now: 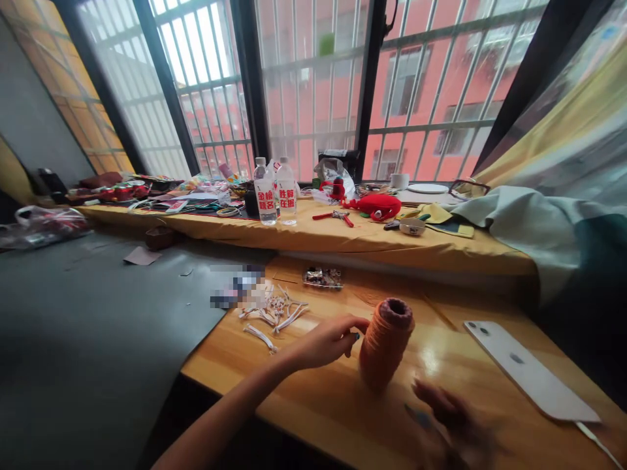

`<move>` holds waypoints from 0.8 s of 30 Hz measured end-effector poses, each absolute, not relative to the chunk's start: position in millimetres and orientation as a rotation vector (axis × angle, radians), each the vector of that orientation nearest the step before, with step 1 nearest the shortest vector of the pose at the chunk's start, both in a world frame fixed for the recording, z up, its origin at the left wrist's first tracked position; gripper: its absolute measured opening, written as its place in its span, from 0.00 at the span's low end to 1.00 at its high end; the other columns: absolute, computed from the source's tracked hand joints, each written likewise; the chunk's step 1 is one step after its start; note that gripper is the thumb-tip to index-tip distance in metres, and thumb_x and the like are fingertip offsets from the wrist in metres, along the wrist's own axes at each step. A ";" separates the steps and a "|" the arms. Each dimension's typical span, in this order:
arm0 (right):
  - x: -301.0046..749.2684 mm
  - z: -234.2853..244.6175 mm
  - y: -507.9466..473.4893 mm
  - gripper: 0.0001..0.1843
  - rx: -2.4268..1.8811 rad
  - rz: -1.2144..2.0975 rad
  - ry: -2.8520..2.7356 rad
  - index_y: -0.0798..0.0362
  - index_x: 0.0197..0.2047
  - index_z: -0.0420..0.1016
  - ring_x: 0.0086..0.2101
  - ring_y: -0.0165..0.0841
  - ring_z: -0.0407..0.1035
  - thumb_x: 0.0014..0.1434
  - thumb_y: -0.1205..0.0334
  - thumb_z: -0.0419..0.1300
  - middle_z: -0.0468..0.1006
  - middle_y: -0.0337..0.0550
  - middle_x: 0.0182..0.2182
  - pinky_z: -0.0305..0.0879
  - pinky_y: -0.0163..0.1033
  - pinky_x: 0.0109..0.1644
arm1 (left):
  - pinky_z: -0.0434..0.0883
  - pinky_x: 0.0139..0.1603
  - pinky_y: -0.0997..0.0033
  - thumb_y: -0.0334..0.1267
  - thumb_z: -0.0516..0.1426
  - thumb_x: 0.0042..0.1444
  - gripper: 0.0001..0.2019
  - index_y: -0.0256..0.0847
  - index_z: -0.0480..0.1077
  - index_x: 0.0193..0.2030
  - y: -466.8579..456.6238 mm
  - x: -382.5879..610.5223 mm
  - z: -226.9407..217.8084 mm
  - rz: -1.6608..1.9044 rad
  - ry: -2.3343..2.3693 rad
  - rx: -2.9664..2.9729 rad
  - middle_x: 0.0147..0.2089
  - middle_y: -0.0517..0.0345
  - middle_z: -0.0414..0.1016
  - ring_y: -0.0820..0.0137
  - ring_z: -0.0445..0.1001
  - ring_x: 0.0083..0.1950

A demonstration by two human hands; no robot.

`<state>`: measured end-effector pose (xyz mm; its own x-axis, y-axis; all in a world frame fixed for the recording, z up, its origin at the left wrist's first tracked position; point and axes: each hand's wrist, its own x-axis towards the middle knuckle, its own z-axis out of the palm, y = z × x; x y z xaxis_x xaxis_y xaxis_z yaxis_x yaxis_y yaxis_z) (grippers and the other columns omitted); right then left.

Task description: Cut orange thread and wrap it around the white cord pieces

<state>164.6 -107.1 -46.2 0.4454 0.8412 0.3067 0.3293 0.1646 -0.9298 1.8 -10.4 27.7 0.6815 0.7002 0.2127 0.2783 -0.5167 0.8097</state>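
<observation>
Yarn cone (pixel 386 343): upright on your counter (pixel 318 405), between your hands.
Left hand (pixel 326 343): grip pinched narrow, just beside the cone.
Right hand (pixel 450 418): blurred; I cannot tell its grip.

Two bottles (pixel 265 194), one yarn cone (pixel 386 344), one phone (pixel 530 370)

Reaching toward 2 o'clock with left hand (pixel 327 342), fingertips pinched together; hovering at 5 o'clock with right hand (pixel 448 421), blurred, grip unreadable.

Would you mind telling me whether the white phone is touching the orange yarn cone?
Apart. The head view shows a strip of bare wooden table between the orange yarn cone and the white phone.
</observation>
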 end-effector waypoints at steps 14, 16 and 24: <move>151.7 -10.8 -77.6 0.23 -1.438 0.797 -1.296 0.54 0.42 0.59 0.30 0.37 0.70 0.44 0.52 0.56 0.73 0.45 0.32 0.66 0.39 0.32 | 0.68 0.33 0.79 0.33 0.49 0.53 0.15 0.41 0.68 0.46 -26.7 4.7 26.9 0.755 0.760 2.019 0.35 0.57 0.60 0.77 0.64 0.33; 158.0 -5.2 -77.5 0.23 -1.434 0.837 -1.361 0.55 0.42 0.60 0.29 0.37 0.69 0.43 0.53 0.58 0.73 0.45 0.30 0.65 0.39 0.32 | 0.66 0.37 0.77 0.29 0.50 0.52 0.16 0.43 0.67 0.47 -33.2 9.1 21.1 0.859 0.822 2.097 0.34 0.58 0.62 0.76 0.64 0.34; 155.6 7.2 -79.8 0.22 -1.578 0.788 -1.438 0.54 0.40 0.64 0.30 0.40 0.68 0.42 0.52 0.58 0.73 0.45 0.30 0.65 0.41 0.31 | 0.66 0.37 0.73 0.27 0.46 0.54 0.15 0.41 0.68 0.45 -39.3 18.4 9.7 0.955 1.091 2.381 0.34 0.55 0.65 0.72 0.66 0.34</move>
<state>155.6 -79.8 7.2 0.1447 0.9858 0.0852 0.4581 0.0096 -0.8888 18.4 -39.3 9.7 0.4757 0.7667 0.4311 0.5293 -0.6410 0.5558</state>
